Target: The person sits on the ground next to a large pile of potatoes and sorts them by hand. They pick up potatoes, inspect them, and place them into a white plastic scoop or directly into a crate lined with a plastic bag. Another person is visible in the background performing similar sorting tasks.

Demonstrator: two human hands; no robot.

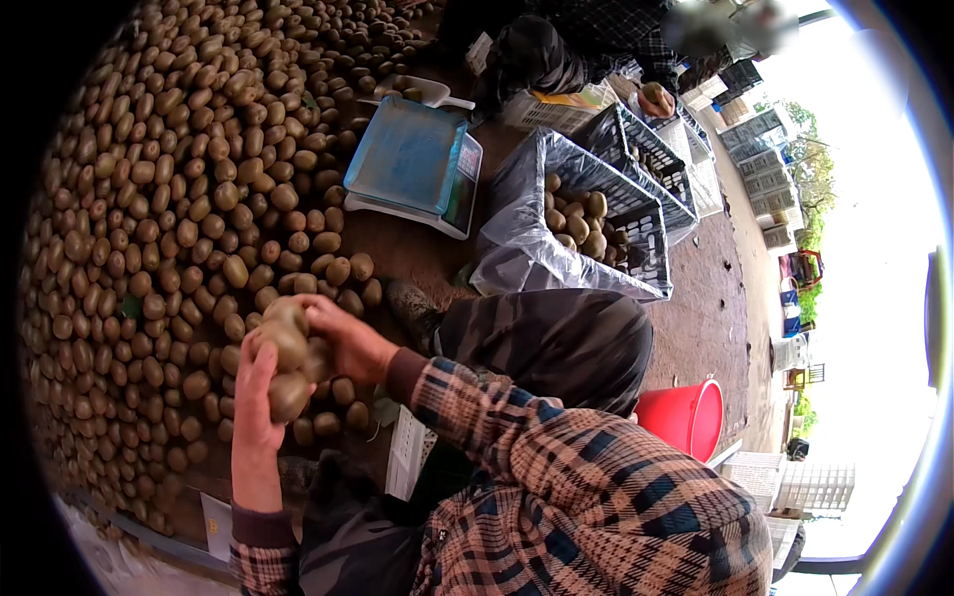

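Observation:
Several brown kiwifruit (288,396) are gathered between my two hands, just over the near edge of a large heap of kiwifruit (186,231). My left hand (257,391) cups the fruit from the lower side, with its thumb laid over them. From the upper side, my right hand (346,334) curls its fingers round the fruit at the top of the bunch. Motion blur softens some of the held fruit, and the fingers under them are hidden. Loose kiwifruit lie on the dark ground right beside my wrists.
A scale with a blue tray (406,153) stands beyond my right hand, near a white scoop (421,91). A plastic-lined crate (514,238) holds kiwifruit. Another person's hand (656,103) holds a fruit near further crates. A red bucket (674,417) stands beside me.

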